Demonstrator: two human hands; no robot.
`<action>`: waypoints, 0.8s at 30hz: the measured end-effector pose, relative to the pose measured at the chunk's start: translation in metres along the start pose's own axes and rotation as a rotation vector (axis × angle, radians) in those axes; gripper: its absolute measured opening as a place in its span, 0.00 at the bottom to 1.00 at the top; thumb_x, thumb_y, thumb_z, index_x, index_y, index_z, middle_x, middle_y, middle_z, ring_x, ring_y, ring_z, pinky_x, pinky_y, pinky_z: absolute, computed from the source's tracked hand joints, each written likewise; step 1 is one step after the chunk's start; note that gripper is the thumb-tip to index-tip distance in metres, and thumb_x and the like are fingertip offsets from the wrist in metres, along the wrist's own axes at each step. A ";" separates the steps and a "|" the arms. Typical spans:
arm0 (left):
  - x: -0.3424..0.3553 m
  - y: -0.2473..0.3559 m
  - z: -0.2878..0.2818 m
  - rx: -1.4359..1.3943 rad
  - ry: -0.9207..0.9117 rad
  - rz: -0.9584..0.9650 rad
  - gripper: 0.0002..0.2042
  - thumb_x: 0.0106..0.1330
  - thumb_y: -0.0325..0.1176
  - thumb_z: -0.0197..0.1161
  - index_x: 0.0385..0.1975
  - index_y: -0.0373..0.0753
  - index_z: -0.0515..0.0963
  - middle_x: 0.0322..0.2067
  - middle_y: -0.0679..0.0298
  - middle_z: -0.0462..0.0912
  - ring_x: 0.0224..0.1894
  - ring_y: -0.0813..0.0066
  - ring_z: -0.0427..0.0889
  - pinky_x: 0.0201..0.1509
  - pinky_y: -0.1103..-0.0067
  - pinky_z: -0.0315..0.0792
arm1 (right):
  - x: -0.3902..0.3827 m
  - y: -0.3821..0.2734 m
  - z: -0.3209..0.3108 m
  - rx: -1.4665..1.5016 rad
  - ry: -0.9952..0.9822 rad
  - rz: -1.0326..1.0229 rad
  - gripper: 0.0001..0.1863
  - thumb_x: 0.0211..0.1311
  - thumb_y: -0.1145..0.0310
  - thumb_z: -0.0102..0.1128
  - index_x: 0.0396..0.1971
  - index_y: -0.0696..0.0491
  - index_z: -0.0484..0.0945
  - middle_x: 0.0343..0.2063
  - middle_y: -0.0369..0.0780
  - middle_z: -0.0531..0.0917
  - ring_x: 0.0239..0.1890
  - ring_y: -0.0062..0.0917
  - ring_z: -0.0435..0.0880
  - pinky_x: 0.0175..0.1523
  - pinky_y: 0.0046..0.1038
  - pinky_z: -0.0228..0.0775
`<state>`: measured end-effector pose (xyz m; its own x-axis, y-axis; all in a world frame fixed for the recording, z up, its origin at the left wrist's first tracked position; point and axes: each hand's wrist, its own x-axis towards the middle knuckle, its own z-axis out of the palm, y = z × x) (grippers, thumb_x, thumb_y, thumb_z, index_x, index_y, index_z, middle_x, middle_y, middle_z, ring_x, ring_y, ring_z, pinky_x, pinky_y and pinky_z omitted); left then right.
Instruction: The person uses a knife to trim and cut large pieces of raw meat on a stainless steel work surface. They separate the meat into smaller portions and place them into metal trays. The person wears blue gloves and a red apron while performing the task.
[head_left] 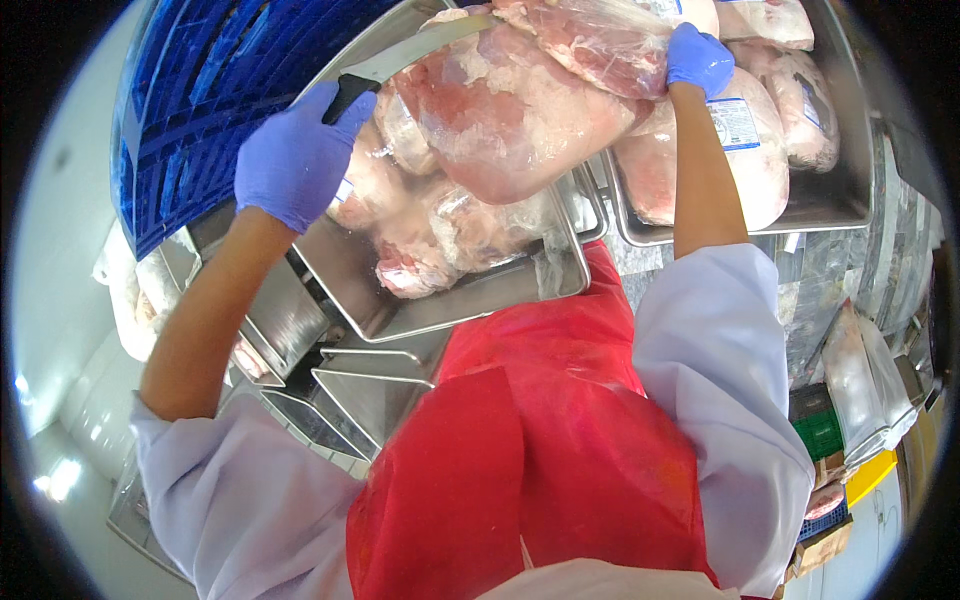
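Note:
My left hand (296,160), in a blue-violet glove, is closed round the black handle of a knife (425,48). Its broad blade points right, across the top of the meat. With my right hand (698,62), gloved alike, I grip a plastic-wrapped piece of meat (600,45) by the end of its film. Below it, a large pale-pink cut of meat (515,120) reaches over the left metal tray (470,318). More wrapped meat pieces (470,225) sit inside that tray. Whether the blade touches the meat, I cannot tell.
Beside it on the right, a second metal tray (860,200) holds several wrapped, labelled meat pieces (770,160). A blue plastic crate (190,130) stands at the far left. Metal frames (370,375) are below the left tray. Lower right are a green crate (820,435) and boxes.

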<state>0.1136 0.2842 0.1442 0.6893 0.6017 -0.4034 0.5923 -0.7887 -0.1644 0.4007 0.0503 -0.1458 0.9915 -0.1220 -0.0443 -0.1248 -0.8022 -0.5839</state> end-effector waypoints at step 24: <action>-0.035 0.014 0.085 -0.364 0.065 -0.192 0.26 0.69 0.59 0.51 0.50 0.41 0.75 0.40 0.44 0.83 0.45 0.41 0.81 0.47 0.56 0.73 | 0.021 0.013 0.022 -0.140 -0.006 -0.107 0.26 0.52 0.49 0.47 0.32 0.54 0.87 0.36 0.51 0.85 0.40 0.49 0.84 0.47 0.40 0.74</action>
<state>0.0623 0.2416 0.0793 0.5701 0.7492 -0.3372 0.8133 -0.5728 0.1025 0.4209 0.0505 -0.1718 0.9996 -0.0283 0.0067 -0.0219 -0.8841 -0.4667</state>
